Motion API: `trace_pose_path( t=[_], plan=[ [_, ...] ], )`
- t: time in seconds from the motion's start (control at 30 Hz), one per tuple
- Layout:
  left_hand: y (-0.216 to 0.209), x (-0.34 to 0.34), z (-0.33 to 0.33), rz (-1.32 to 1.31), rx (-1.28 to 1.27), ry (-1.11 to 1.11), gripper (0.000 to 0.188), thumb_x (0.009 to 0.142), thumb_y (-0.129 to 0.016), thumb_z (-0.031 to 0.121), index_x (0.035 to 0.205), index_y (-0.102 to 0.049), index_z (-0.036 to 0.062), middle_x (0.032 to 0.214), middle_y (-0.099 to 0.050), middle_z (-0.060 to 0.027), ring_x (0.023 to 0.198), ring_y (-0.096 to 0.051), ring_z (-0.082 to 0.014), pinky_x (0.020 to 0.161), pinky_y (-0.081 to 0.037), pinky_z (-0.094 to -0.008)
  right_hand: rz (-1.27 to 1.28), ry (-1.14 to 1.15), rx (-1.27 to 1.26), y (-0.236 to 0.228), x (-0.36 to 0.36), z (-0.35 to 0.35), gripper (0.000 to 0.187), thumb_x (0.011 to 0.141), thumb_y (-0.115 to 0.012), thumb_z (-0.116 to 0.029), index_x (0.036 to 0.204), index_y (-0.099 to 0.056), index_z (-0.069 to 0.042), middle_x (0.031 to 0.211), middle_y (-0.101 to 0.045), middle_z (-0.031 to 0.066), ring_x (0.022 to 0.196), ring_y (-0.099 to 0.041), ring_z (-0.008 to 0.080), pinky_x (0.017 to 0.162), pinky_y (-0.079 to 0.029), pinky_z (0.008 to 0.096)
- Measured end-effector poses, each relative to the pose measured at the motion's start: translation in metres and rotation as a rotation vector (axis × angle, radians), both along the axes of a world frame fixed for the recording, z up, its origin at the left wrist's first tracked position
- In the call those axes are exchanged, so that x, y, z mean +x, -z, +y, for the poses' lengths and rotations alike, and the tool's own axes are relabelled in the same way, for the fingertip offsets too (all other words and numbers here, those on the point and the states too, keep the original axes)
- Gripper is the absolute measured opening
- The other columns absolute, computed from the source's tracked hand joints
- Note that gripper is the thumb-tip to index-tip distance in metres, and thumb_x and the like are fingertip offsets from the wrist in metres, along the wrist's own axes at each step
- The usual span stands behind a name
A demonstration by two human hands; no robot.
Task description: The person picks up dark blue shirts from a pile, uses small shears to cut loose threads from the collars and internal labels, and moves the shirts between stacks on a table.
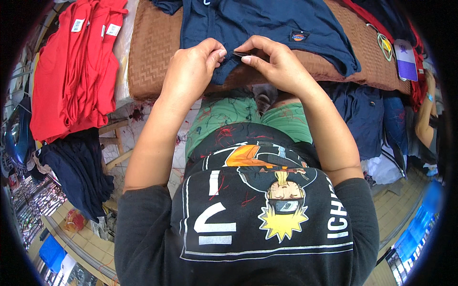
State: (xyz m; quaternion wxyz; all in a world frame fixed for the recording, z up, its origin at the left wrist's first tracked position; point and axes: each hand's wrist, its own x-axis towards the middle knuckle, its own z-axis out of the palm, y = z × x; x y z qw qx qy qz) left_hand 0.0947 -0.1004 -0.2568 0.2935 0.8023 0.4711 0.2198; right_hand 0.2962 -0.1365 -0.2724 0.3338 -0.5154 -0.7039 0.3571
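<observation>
A navy blue garment point(253, 24) with a small sewn-on label lies across a brown padded surface point(152, 52) in front of me. My left hand point(198, 62) is closed in a pinch by its near edge; what the fingertips hold is too small to make out. Close beside it, my right hand point(279, 64) grips small dark thread snips point(241, 54), their pointed tip facing the left fingertips. Most of the snips is hidden inside the hand. A narrow corner of the navy cloth hangs down between the two hands.
Red garments point(76, 71) with white tags are piled at the left, above dark cloth point(78, 167). At the right are a purple-and-white tag point(405, 59), looped cords point(383, 45) and hanging navy clothing point(355, 114). Loose threads point(224, 136) litter my lap. Another person's arm point(426, 112) shows far right.
</observation>
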Motion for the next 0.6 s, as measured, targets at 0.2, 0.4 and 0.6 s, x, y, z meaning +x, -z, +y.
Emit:
trace_pose_path(
  t=[0.2, 0.4, 0.6],
  plan=[
    [-0.001, 0.004, -0.001, 0.031, 0.021, -0.014, 0.016, 0.091, -0.062, 0.017, 0.095, -0.066, 0.0024, 0.077, -0.07, -0.0116, 0.073, -0.071, -0.0174, 0.066, -0.054, -0.0284, -0.079, -0.044, 0.085, 0.001, -0.001, 0.003, 0.02, 0.087, -0.064, -0.01, 0.105, -0.062, 0.0, 0.092, -0.064, 0.0096, 0.088, -0.062, 0.0162, 0.08, -0.048, 0.0287],
    [-0.036, -0.035, 0.013, 0.022, 0.109, 0.433, 0.019, 0.088, -0.065, 0.02, 0.091, -0.068, 0.0012, 0.082, -0.07, -0.0132, 0.071, -0.067, -0.0199, 0.068, -0.052, -0.0293, -0.294, -0.026, 0.199, -0.014, 0.002, 0.005, 0.019, 0.086, -0.063, -0.007, 0.103, -0.062, 0.0, 0.094, -0.065, 0.0126, 0.089, -0.063, 0.0229, 0.082, -0.049, 0.0298],
    [-0.099, -0.05, -0.008, -0.057, -0.116, 0.248, 0.02, 0.087, -0.066, 0.021, 0.089, -0.07, 0.001, 0.077, -0.068, -0.0129, 0.07, -0.067, -0.0202, 0.063, -0.05, -0.0297, -0.034, 0.175, 0.092, -0.021, 0.013, 0.012, 0.03, 0.082, -0.07, -0.022, 0.106, -0.064, -0.004, 0.098, -0.069, 0.0144, 0.095, -0.065, 0.0279, 0.086, -0.049, 0.036]
  ],
)
